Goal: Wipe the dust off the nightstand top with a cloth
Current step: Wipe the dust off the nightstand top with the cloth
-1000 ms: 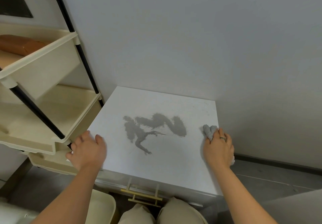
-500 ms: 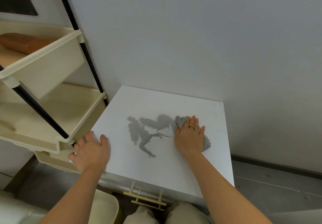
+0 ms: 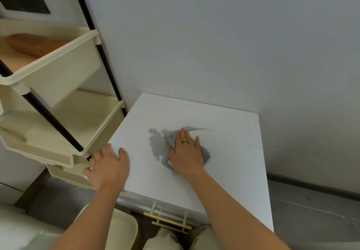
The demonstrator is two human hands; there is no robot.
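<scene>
The white nightstand top (image 3: 229, 171) carries a grey dust patch (image 3: 156, 146) near its middle. My right hand (image 3: 186, 155) lies flat on a grey cloth (image 3: 205, 153), pressing it onto the right part of that patch; a ring shows on one finger. The cloth peeks out past the fingers on both sides. My left hand (image 3: 108, 167) rests on the left front edge of the top, fingers spread, holding nothing. Thin grey streaks trail off the patch behind my right fingertips.
A cream tiered shelf rack (image 3: 58, 125) with black poles stands tight against the nightstand's left side; a brown package (image 3: 33, 44) lies on its upper tier. The wall (image 3: 214, 45) rises behind. A gold drawer handle (image 3: 169, 221) sticks out below the front edge.
My right hand has swept the cloth leftward from the nightstand's right edge onto the dust patch, and the patch's right part is gone. The left hand stays put.
</scene>
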